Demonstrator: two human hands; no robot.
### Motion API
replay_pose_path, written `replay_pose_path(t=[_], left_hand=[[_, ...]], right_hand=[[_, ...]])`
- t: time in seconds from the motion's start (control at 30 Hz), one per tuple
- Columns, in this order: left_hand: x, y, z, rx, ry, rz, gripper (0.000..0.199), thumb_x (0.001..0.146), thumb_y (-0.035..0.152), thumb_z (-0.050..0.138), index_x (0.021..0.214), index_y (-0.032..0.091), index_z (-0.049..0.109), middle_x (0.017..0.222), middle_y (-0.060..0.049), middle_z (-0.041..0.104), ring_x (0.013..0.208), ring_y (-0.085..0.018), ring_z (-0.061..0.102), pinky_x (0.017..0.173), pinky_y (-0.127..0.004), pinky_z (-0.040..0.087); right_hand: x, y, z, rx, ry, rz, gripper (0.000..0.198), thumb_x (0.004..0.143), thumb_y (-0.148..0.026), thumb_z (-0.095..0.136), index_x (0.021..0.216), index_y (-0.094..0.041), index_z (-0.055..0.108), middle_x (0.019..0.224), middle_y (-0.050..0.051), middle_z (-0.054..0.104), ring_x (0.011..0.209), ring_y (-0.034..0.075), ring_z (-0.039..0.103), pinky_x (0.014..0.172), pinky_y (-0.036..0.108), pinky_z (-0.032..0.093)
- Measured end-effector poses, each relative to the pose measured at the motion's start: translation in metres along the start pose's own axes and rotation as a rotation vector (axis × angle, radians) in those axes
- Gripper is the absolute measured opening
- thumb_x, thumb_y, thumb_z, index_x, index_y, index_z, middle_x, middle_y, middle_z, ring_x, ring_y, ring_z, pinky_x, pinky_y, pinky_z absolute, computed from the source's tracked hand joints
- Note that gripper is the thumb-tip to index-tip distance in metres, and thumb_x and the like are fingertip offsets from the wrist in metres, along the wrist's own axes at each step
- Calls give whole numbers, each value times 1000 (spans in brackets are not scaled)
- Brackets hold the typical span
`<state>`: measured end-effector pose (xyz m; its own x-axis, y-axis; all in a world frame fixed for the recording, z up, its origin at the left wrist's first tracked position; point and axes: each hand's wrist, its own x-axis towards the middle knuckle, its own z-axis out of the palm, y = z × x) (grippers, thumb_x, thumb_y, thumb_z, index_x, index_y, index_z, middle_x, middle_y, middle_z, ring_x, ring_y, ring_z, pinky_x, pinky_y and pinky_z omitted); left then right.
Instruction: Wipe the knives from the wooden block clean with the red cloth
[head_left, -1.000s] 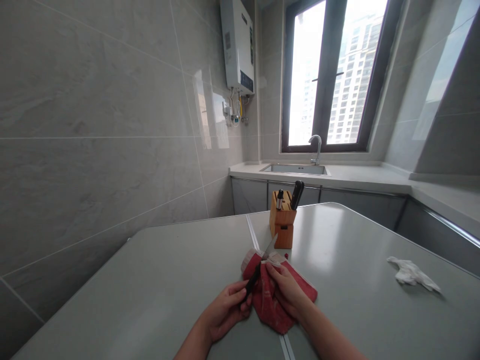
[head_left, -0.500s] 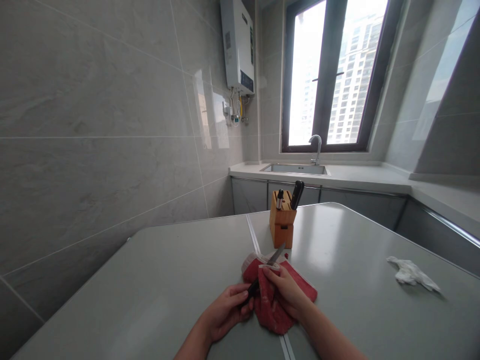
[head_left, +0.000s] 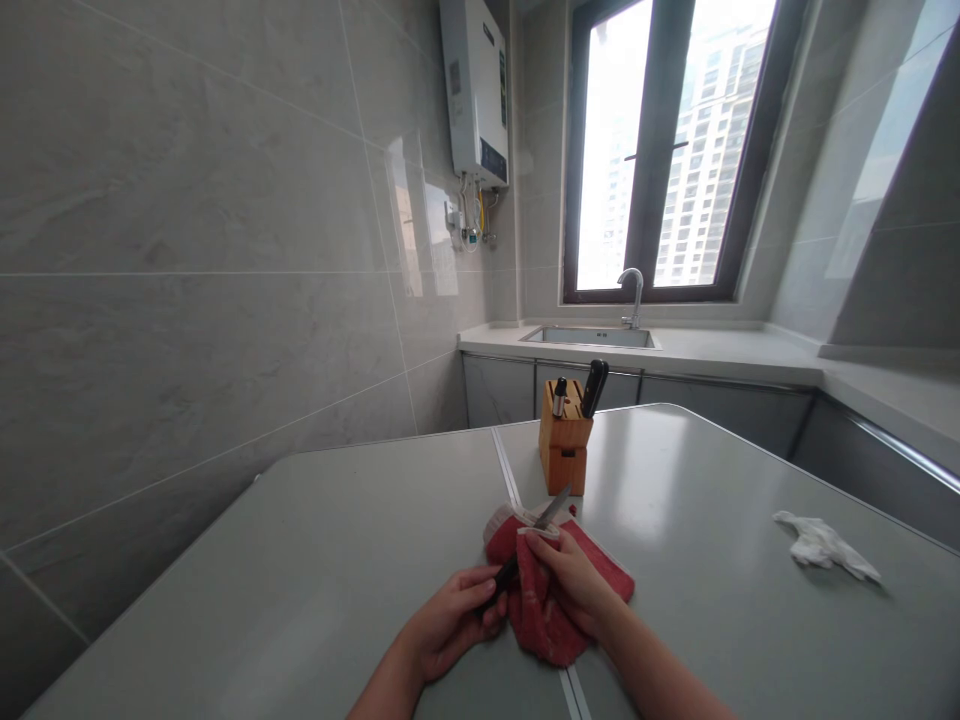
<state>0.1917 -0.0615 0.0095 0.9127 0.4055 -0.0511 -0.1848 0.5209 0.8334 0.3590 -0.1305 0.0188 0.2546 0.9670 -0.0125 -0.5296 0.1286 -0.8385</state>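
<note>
**Knife blade wrapped in a red cloth on the grey table**

Knife (head_left: 534,541), slim with a dark handle and a narrow, shiny steel blade, lies slanted over the near middle of the table, its tip pointing toward the knife block. Left hand (head_left: 450,618) is curled tight around the handle. Right hand (head_left: 574,582) pinches a fold of the red cloth (head_left: 551,610) against the blade, fingers on top. That cloth is soft, nubbly terry with a pale edge, bunched under both hands and resting on the table (head_left: 337,560), a smooth matte grey top split by a thin metal seam. Just beyond stands the knife block (head_left: 564,445), a boxy piece of orange-brown wood with two dark handles sticking up. Well off to the right lies a crumpled white tissue (head_left: 823,546).
</note>
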Motion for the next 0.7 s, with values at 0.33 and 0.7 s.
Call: replay_pose_path(t=[0.33, 0.7], left_hand=[[0, -1, -1, 1, 12, -3, 27, 76, 27, 68, 93, 7, 66, 67, -2, 48, 53, -7, 39, 52, -20, 25], [-1, 1, 1, -22, 8, -5, 28, 76, 26, 69, 95, 6, 67, 68, -3, 48, 54, -7, 39, 52, -20, 25]], right_hand=[[0, -2, 0, -14, 6, -15, 30, 67, -35, 75, 84, -14, 63, 75, 4, 69, 59, 14, 62, 56, 25, 50], [1, 0, 0, -3, -10, -7, 31, 69, -36, 73, 88, -15, 62, 70, 3, 68, 58, 15, 63, 54, 25, 50]])
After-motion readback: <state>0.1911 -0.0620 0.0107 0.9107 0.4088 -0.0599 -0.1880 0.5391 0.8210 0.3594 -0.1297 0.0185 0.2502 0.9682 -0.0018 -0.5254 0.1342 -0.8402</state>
